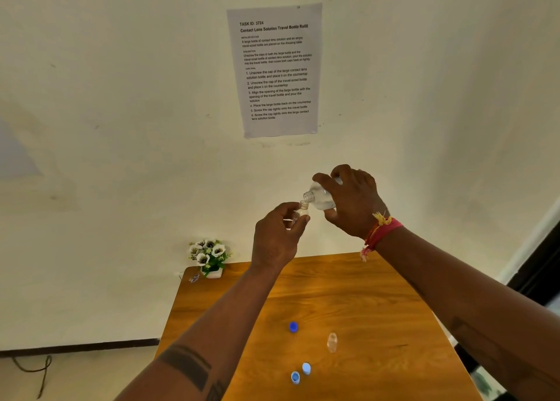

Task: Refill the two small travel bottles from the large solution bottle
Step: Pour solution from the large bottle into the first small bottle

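High above the wooden table (378, 303), my left hand (277, 237) grips a small clear travel bottle (302, 211) upright, its neck open. My right hand (351, 200) holds the large clear solution bottle (319, 197) tilted down to the left, its open mouth touching the small bottle's mouth. A second small clear travel bottle (332, 342) stands uncapped on the table. A dark blue cap (293, 327) lies near the table's middle. Two light blue caps (306, 368) (295, 377) lie side by side close to the front edge.
A small white pot of white flowers (209, 258) stands at the table's far left corner against the wall. A printed instruction sheet (277, 70) hangs on the wall above. The floor drops away left of the table, with a cable (36, 370) lying there.
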The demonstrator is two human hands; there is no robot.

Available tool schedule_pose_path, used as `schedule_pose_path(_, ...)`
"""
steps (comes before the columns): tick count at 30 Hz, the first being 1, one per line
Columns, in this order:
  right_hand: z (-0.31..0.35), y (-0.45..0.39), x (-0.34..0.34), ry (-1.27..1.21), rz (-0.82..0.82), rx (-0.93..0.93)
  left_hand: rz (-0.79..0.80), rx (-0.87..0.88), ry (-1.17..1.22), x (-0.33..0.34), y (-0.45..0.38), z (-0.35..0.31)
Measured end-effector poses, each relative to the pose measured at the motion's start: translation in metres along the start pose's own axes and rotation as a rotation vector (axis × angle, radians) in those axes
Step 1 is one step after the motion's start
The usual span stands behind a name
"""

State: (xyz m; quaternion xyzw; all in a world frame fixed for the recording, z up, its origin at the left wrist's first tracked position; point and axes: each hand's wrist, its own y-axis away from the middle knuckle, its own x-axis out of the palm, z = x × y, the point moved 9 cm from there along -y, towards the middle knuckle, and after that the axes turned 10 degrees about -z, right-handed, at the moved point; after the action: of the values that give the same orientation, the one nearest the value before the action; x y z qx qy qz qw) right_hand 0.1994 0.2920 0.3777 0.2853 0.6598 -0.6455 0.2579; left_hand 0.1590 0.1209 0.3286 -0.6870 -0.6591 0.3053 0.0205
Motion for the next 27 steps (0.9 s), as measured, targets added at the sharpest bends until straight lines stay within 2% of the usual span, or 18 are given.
schedule_pose_path(27, 0.007, -0.012, -0.009, 0.028, -0.071, -0.056, -0.021, -0.001, 0.036, -0.002, -0.010, 0.001)
